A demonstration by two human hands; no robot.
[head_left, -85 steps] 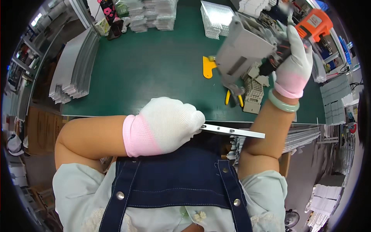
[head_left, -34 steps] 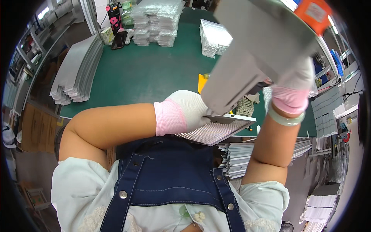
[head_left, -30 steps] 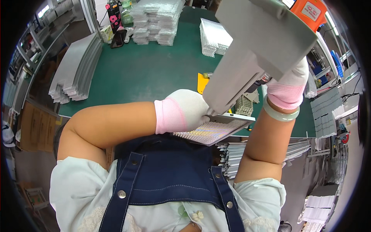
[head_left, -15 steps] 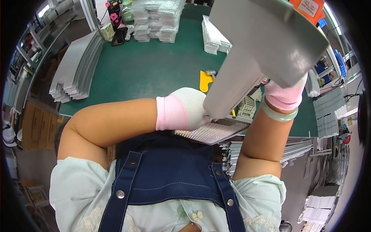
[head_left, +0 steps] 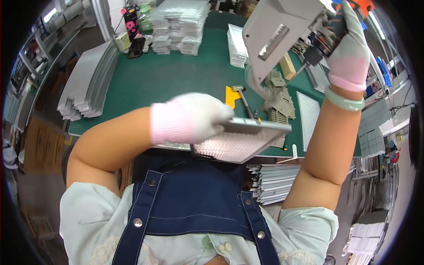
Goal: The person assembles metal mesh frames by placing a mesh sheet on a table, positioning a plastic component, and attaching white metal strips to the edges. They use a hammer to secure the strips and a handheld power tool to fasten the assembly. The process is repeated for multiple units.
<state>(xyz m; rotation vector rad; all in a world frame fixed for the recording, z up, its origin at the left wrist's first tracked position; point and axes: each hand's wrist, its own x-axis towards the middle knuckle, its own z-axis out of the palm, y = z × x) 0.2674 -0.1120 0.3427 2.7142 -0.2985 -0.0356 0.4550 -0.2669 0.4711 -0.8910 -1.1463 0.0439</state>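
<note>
My left hand (head_left: pixel 192 117), in a white glove with a pink cuff, is closed on the upper edge of a thin framed panel (head_left: pixel 245 143) with a ribbed, silvery face. The panel is tilted over the table's near edge. My right hand (head_left: pixel 352 48), gloved the same way, is wrapped round an orange and black power drill (head_left: pixel 329 39). Its long bit slants down and left, clear of the panel. A large grey slotted housing (head_left: pixel 271 33) is beside the drill; how they join is not visible. Below it lies a pile of beige plastic parts (head_left: pixel 280 106).
On the green table (head_left: pixel 154 84) lie a yellow scraper (head_left: pixel 230 96), a hammer (head_left: pixel 245 99) and a white panel (head_left: pixel 309 117). Stacks of silvery panels (head_left: pixel 86 79) stand at left and wrapped ones (head_left: pixel 179 28) at the back. Metal strips (head_left: pixel 274 181) are below the near edge.
My right hand has risen and moved right with the drill. The grey housing has swung up and away from the panel. My left hand has shifted slightly left, and more of the panel shows.
</note>
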